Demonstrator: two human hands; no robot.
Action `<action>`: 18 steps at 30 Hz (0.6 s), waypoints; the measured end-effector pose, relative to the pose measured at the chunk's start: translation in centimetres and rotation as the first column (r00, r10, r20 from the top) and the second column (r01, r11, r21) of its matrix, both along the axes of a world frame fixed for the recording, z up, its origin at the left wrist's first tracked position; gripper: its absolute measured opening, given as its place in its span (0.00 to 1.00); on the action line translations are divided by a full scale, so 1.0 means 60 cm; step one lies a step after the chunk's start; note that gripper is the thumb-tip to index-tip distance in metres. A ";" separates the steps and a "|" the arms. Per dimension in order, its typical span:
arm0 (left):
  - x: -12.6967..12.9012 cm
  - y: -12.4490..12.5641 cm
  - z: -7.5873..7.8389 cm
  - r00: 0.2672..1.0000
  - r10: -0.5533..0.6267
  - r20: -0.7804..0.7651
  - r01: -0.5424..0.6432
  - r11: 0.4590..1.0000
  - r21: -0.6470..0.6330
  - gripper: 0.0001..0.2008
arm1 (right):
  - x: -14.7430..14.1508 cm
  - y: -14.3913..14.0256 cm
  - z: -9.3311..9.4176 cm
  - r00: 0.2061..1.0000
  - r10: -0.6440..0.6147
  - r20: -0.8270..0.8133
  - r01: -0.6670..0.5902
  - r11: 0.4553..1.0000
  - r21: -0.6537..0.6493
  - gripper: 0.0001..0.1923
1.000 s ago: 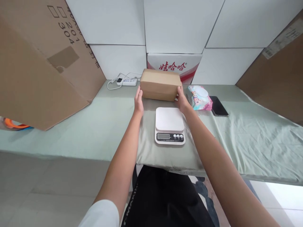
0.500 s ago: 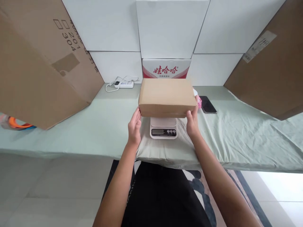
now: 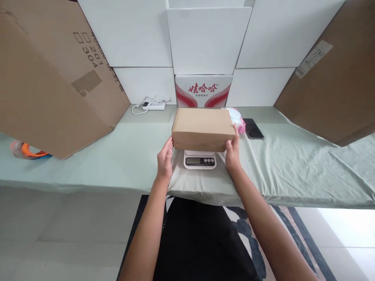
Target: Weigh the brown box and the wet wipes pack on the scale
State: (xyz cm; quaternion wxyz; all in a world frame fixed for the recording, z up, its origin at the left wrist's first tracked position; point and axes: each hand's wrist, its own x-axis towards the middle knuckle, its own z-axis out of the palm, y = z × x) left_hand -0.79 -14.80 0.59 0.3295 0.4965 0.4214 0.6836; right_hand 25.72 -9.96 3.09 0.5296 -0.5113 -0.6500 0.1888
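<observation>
Between my two hands is a closed brown cardboard box (image 3: 203, 130), level over a white digital kitchen scale (image 3: 200, 160). The box hides most of the scale's platform, so I cannot tell whether it touches. My left hand (image 3: 165, 158) grips the box's left side near the front corner. At the right front corner, my right hand (image 3: 233, 150) has its thumb on the front face and its fingers along the side. The scale's display and buttons face me below the box.
Behind the box stands a white and red carton (image 3: 203, 91). A pink and white packet (image 3: 238, 119) and a black phone (image 3: 253, 128) lie to the right. A power strip (image 3: 154, 105) with a cable sits back left. Large cardboard panels (image 3: 64, 86) flank both sides; orange tape (image 3: 31, 151) is at left.
The box has come down toward the scale, with both hands still on it. More of the carton and the packet behind it now shows. The view has shifted slightly.
</observation>
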 end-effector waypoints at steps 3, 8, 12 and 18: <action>0.000 0.000 0.000 1.000 0.026 -0.002 -0.026 1.000 -0.008 0.40 | 0.000 0.002 -0.002 0.999 0.014 -0.034 -0.014 1.000 0.005 0.49; 0.004 -0.004 0.005 0.998 0.058 0.002 -0.058 0.998 -0.016 0.38 | 0.001 0.004 -0.005 0.997 0.027 -0.069 -0.025 0.999 0.022 0.46; 0.004 -0.003 0.008 0.997 0.082 0.001 -0.082 0.996 0.016 0.37 | 0.003 0.010 -0.012 0.993 0.002 -0.114 0.001 0.999 0.034 0.45; 0.005 0.000 0.013 0.987 0.148 0.057 -0.150 0.988 0.025 0.36 | 0.017 0.034 -0.020 0.874 -0.213 -0.436 0.205 0.977 -0.067 0.32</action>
